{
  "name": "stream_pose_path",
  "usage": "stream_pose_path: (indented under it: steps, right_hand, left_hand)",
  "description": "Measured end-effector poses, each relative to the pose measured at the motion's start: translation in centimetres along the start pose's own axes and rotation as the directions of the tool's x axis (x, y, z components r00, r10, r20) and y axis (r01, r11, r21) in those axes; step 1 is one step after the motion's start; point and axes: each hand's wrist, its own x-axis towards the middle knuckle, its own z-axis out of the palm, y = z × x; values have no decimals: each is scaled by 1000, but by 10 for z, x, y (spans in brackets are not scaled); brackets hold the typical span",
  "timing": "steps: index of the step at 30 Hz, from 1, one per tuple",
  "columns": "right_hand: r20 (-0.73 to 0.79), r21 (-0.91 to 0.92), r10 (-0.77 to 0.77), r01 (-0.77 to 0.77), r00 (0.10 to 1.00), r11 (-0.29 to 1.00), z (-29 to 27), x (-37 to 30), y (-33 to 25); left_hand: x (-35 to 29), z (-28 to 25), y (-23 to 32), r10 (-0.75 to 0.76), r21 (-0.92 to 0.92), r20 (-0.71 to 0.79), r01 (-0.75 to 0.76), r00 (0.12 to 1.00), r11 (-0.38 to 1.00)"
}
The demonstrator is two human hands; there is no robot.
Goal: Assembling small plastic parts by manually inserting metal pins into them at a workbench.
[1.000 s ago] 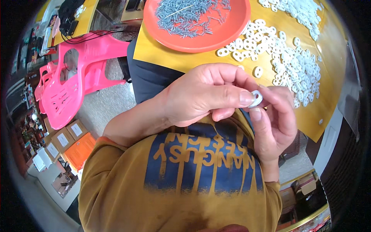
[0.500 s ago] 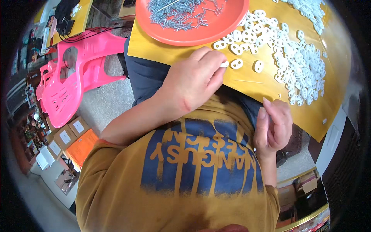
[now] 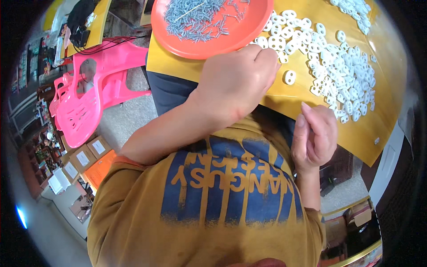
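My left hand (image 3: 240, 82) reaches over the yellow tabletop, its back toward me and its fingers curled downward. The fingertips are hidden, and so is anything between them. Just right of it lies a single white oval plastic piece with two holes (image 3: 289, 77). Beyond the knuckles is a loose spread of more such white pieces (image 3: 276, 43). My right hand (image 3: 315, 135) hovers by the table's near edge, palm turned inward. Its thumb and forefinger come close together and the other fingers are curled; what they hold, if anything, I cannot make out.
A red plate (image 3: 209, 52) bears a heap of small silver screws (image 3: 195, 22) at the far left of the table. A large heap of white pieces (image 3: 351, 82) covers the right side, with another (image 3: 356, 13) behind. Left, a pink plastic chair (image 3: 84, 113) stands near cardboard boxes (image 3: 84, 155).
My left hand has shifted right and forward, covering white pieces that showed beside it. The view has moved slightly. My right hand keeps nearly the same pose.
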Motion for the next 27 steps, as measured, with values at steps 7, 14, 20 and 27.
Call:
stream_pose_path:
  steps: [7, 14, 20, 27]
  right_hand:
    - [-7, 4, 3, -3, 1000, 1000, -3, 1, 4]
    - [-17, 31, -13, 13, 1000, 999, -1, 6, 0]
    - [55, 16, 127, -128, 990, 992, -6, 5, -8]
    - [120, 563, 600, -552, 791, 615, 16, 34, -33]
  left_hand:
    - [8, 9, 4, -21, 123, -6, 22, 1000, 992]
    - [17, 7, 9, -49, 147, -3, 49, 999, 988]
    - [18, 3, 11, 22, 200, 18, -25, 1000, 979]
    - [-7, -20, 16, 118, -305, -154, -161, 981, 939]
